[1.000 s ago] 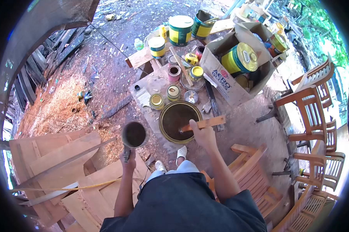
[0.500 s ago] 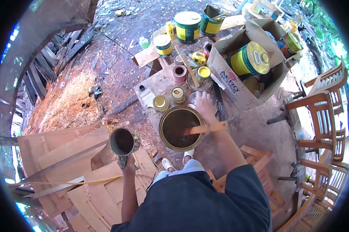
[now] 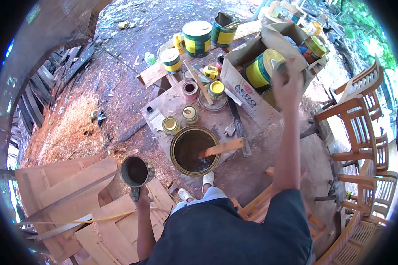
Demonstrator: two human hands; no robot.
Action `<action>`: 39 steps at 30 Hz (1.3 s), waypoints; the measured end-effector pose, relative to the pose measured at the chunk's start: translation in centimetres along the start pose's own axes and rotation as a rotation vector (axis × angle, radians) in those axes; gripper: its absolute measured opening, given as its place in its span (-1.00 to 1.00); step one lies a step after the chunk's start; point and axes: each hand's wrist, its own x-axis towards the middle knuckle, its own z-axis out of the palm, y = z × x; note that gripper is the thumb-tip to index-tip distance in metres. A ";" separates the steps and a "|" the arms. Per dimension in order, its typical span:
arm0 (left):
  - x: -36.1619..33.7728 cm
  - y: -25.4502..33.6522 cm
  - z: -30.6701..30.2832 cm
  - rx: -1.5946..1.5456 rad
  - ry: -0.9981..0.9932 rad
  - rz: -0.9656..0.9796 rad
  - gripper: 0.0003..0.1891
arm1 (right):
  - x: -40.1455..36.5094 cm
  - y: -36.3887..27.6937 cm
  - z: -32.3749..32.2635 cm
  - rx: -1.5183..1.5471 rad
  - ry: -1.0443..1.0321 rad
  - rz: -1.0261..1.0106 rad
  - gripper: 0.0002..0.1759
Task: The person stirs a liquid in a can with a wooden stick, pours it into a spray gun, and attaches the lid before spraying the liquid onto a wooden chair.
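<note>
My left hand grips the handle of a metal mug with a dark inside, held over the wooden panels. My right hand is raised in front of the cardboard box, blurred by motion. Its fingers look curled around something small and dark that I cannot make out. Between my arms stands a large open can of dark liquid, with a flat wooden stick leaning across its rim. Two small tins, one gold-topped and one with a stained pale top, stand just beyond it.
Paint cans, including a large white-lidded can, line the board at the back. A yellow-topped tin and a wooden strip lie mid-table. Wooden chairs stand at right; wooden panels lie at left.
My right hand has lifted from behind the large can and moved right and up, to the cardboard box. The mug stays in my left hand. The view has shifted slightly.
</note>
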 end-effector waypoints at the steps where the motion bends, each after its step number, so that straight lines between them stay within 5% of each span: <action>1: 0.1 0.2 0.4 0.001 0.002 0.030 -0.79 | 2.7 0.8 -0.4 0.126 0.067 0.082 -0.57; 4: 0.5 -0.3 0.2 0.014 -0.009 0.015 -0.80 | 4.5 3.9 1.7 -0.077 0.138 0.098 -0.56; 7: 0.4 -0.2 0.7 -0.014 -0.018 0.003 -0.83 | -0.1 9.2 6.7 -0.105 -0.340 -0.079 -0.55; 10: 0.2 -0.6 0.5 0.013 -0.015 0.057 -0.86 | -0.3 7.9 5.8 -0.054 -0.212 0.253 -0.49; 11: -0.2 -0.7 0.4 0.007 -0.007 0.044 -0.86 | -1.2 8.5 6.9 -0.180 -0.002 0.095 -0.47; 14: 0.2 -0.7 0.3 0.020 -0.039 0.056 -0.88 | -0.8 9.1 6.5 -0.023 -0.292 0.231 -0.53; 17: -0.8 -1.1 -0.7 0.039 -0.089 0.052 -0.90 | -0.8 10.2 7.2 -0.178 -0.238 0.204 -0.59; 20: -0.2 -0.4 0.0 -0.023 -0.071 0.017 -0.85 | -1.3 9.2 6.9 -0.185 0.064 0.097 -0.62; 21: -0.4 -0.2 0.2 -0.030 -0.057 0.040 -0.83 | -0.9 8.8 6.2 0.078 0.055 0.151 -0.60; 22: -0.9 -0.2 0.3 -0.031 -0.053 0.055 -0.79 | -1.7 10.3 6.8 -0.036 -0.265 0.243 -0.56; 24: -1.0 0.2 0.9 -0.052 -0.098 0.010 -0.81 | -2.5 9.9 6.2 -0.240 -0.038 0.113 -0.49; 26: -1.6 0.6 0.8 -0.020 -0.137 0.046 -0.82 | -1.6 6.1 2.1 -0.056 0.034 0.309 -0.49; 29: -1.9 -1.8 -0.9 0.182 -0.200 0.186 -0.81 | -2.8 1.4 -3.2 0.904 -0.073 0.738 -0.49; 30: -1.7 -2.1 -1.3 0.271 -0.230 0.239 -0.81 | -4.2 -0.7 -5.7 1.618 -0.091 0.870 -0.42; 31: -1.8 -1.8 -1.1 0.324 -0.269 0.260 -0.80 | -5.5 -3.5 -7.8 1.865 -0.125 0.888 -0.37; 39: -6.1 3.1 0.9 0.528 -0.639 0.290 -0.76 | -14.8 -15.3 -18.4 2.142 -0.156 0.977 -0.30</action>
